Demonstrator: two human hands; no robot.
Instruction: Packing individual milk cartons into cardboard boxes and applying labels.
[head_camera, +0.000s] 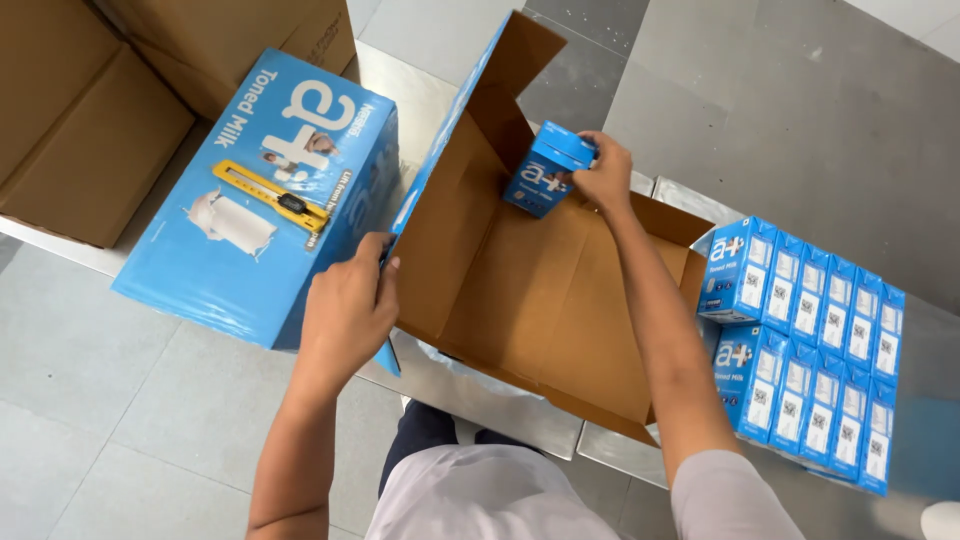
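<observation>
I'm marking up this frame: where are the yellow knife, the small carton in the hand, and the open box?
Yellow knife (272, 196): head view, mid-handle.
Small carton (545, 175): head view, blue front face.
Open box (540, 290): head view, bare inner floor.

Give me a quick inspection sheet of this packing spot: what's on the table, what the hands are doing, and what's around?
Surface: shiny metal table, partly covered.
Job's things: open brown cardboard box with blue outside, tipped on its side; small blue milk carton inside near its back; two-tier stack of blue cartons at right.
Clutter: yellow utility knife lying on a closed blue shipping case.
Grippers: left hand grips the box's flap edge; right hand holds the small carton.
Cables: nothing seen.
Surroundings: plain brown cardboard boxes at upper left; grey tiled floor.
</observation>
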